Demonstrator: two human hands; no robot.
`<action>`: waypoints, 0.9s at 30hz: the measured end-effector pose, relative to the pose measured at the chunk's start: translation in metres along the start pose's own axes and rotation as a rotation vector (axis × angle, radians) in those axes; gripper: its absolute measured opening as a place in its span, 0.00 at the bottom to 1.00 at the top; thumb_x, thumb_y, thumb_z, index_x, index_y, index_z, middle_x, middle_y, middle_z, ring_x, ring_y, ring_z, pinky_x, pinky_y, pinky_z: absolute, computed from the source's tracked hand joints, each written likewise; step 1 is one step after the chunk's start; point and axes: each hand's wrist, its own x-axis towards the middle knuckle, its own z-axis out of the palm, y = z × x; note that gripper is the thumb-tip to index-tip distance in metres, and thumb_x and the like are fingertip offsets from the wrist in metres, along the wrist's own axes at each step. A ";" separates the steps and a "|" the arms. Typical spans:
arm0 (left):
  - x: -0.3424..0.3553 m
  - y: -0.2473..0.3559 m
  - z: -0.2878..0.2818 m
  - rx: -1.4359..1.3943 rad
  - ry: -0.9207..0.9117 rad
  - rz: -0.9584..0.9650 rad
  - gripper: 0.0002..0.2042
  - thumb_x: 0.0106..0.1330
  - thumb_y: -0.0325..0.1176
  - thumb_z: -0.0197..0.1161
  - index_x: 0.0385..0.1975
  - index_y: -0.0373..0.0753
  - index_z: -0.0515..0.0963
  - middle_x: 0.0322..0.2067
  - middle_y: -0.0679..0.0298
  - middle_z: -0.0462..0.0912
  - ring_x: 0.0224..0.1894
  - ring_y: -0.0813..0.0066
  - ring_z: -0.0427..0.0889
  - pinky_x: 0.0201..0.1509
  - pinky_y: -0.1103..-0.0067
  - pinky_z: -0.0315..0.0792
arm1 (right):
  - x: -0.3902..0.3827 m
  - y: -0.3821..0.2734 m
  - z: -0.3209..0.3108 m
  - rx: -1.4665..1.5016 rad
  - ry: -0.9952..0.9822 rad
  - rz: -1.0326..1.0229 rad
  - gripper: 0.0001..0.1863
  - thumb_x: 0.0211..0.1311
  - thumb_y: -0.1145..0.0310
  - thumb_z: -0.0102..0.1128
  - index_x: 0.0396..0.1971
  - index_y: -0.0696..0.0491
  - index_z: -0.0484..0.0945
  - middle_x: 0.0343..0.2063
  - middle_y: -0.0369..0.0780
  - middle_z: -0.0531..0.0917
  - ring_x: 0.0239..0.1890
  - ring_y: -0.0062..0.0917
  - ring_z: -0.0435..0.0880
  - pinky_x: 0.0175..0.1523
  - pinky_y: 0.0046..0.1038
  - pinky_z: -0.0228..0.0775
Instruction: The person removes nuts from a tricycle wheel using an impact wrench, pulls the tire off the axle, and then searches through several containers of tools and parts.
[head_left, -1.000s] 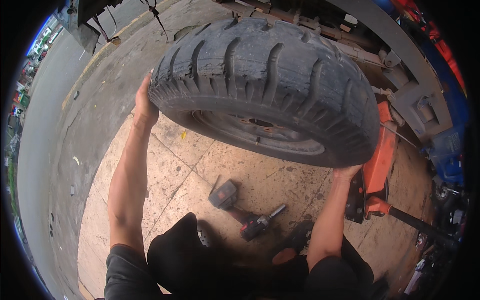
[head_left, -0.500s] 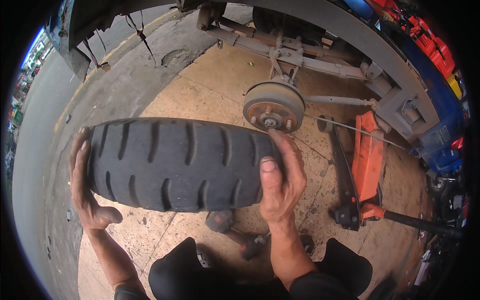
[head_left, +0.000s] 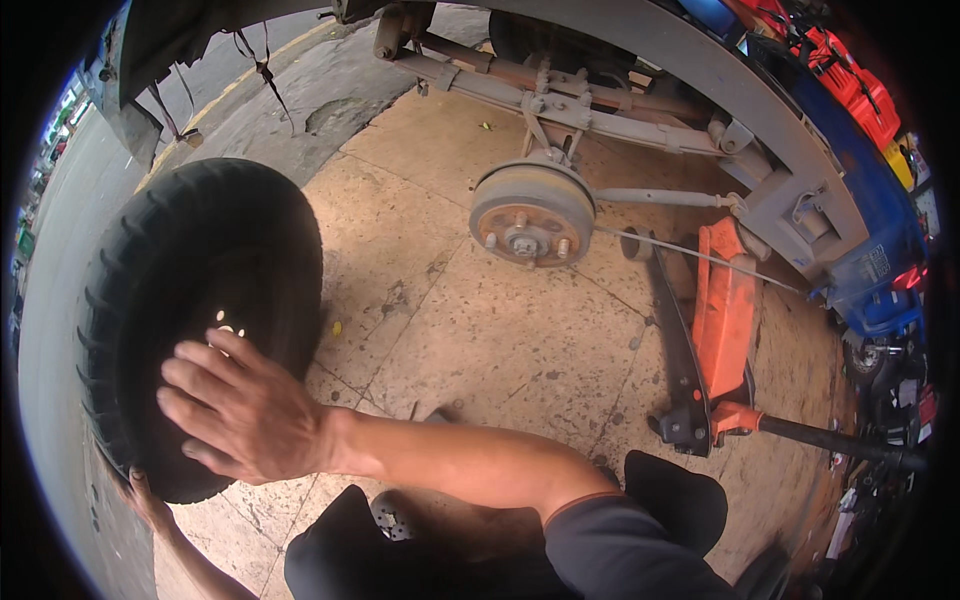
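A black-treaded wheel (head_left: 295, 230) stands tilted at the left, its dark hollow side turned toward me and several light holes showing in its middle. My left hand (head_left: 147, 500) grips the tread at the lower left edge, its fingers partly hidden by the tyre. Across my body reaches my right arm, with my right hand (head_left: 245, 405) in front of the wheel's hollow; its fingers are apart and slightly bent, and whether they touch the wheel I cannot tell. A rusty brake drum (head_left: 532, 215) with studs hangs bare on the axle ahead.
Right of the drum, an orange floor jack (head_left: 722, 310) stands with its black handle (head_left: 840, 440) pointing right. Leaf springs (head_left: 560, 110) and the vehicle's frame (head_left: 800, 130) span the far side. A thin rod (head_left: 700, 258) crosses above the jack. Roadway (head_left: 55, 330) borders the left.
The wheel has swung left and turned from tread-on to its hollow side. My right hand has let go of the tread and crossed left; my left hand has moved lower on the tyre.
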 end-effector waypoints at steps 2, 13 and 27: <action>-0.018 -0.017 -0.015 -0.042 0.128 -0.166 0.44 0.61 0.59 0.60 0.68 0.32 0.55 0.67 0.49 0.59 0.66 0.58 0.63 0.68 0.67 0.58 | -0.073 0.025 -0.019 -0.121 -0.267 0.027 0.25 0.54 0.56 0.62 0.46 0.59 0.73 0.47 0.47 0.74 0.53 0.37 0.72 0.59 0.43 0.67; -0.167 -0.057 -0.034 -0.198 0.728 -0.780 0.36 0.64 0.55 0.59 0.62 0.31 0.66 0.58 0.48 0.73 0.55 0.57 0.76 0.61 0.70 0.71 | -0.201 0.064 -0.110 -0.257 -0.527 0.364 0.20 0.54 0.64 0.63 0.46 0.57 0.75 0.45 0.42 0.78 0.48 0.33 0.76 0.55 0.35 0.69; -0.294 -0.078 0.021 1.276 -0.084 -0.643 0.36 0.66 0.66 0.42 0.68 0.50 0.60 0.66 0.54 0.63 0.69 0.56 0.58 0.65 0.49 0.53 | -0.323 -0.033 -0.117 -0.004 -0.914 0.483 0.27 0.51 0.60 0.66 0.50 0.55 0.71 0.44 0.42 0.75 0.49 0.34 0.73 0.55 0.34 0.64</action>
